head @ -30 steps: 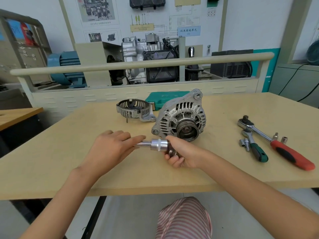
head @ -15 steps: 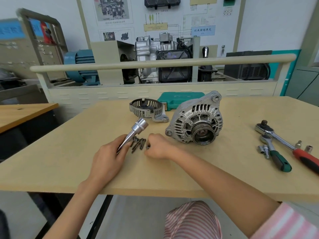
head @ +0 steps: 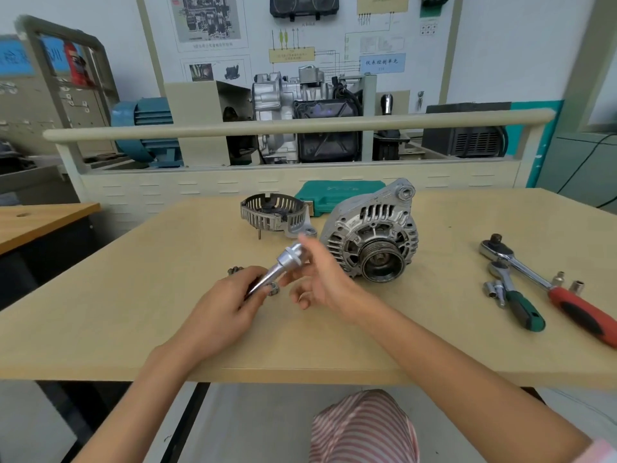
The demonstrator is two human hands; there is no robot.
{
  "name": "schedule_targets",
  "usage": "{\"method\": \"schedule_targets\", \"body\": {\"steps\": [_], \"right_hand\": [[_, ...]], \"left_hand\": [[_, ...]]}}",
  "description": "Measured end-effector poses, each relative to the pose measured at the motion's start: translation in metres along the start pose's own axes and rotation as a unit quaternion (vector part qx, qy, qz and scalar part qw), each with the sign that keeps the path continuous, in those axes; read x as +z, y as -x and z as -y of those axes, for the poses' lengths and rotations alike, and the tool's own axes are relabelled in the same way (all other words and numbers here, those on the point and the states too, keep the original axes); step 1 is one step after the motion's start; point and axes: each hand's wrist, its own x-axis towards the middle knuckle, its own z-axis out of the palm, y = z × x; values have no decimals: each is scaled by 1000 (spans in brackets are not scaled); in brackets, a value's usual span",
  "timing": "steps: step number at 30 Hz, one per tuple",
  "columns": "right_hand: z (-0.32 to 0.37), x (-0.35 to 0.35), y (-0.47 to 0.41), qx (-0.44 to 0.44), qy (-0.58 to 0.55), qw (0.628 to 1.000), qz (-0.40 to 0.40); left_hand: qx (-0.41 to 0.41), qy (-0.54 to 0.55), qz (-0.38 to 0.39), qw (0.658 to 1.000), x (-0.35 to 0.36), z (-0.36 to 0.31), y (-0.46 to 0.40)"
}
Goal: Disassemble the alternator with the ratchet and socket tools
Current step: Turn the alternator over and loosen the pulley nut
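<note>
Socket extension held up beside the alternator
Left hand grips the extension bar; right hand fingers loose, touching its socket end

A blue electric motor sits left of the cutaway engine behind the railing; a wiring-diagram board hangs above the engine.

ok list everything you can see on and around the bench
alternator: 1, silver, table centre
slotted end cover: 1, grey, left of alternator
tool case: 1, teal, behind alternator
ratchets: 2, red handle, green handle, table right
loose sockets: several, silver, beside ratchets
bolts: small dark pile, near left hand
engine stand: behind rail
left hand: holds socket extension
right hand: fingers at its head, blurred
</note>
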Motion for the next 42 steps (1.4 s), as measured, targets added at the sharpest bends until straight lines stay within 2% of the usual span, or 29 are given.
{"method": "schedule_targets", "body": {"steps": [2,5,11,17,22,35,42], "right_hand": [[4,-6,8,4,0,1000,-1],[3,-12,16,-24,56,996,-70],[1,-25,34,-56,85,981,-167],[-2,-37,49,-55,90,973,-204],[-15,-39,63,-78,35,960,-268],[-22,-89,89,-98,25,914,-393],[-6,-126,95,-55,51,915,-395]], "left_hand": [[23,-2,50,998,2,-11,-6],[47,23,93,994,13,-29,-15],[36,42,121,991,36,-50,-27],[87,-56,60,993,49,-62,-25],[114,-76,80,987,57,-73,-21],[112,-66,120,984,97,-123,-47],[97,-29,125,987,117,-149,-68]]}}
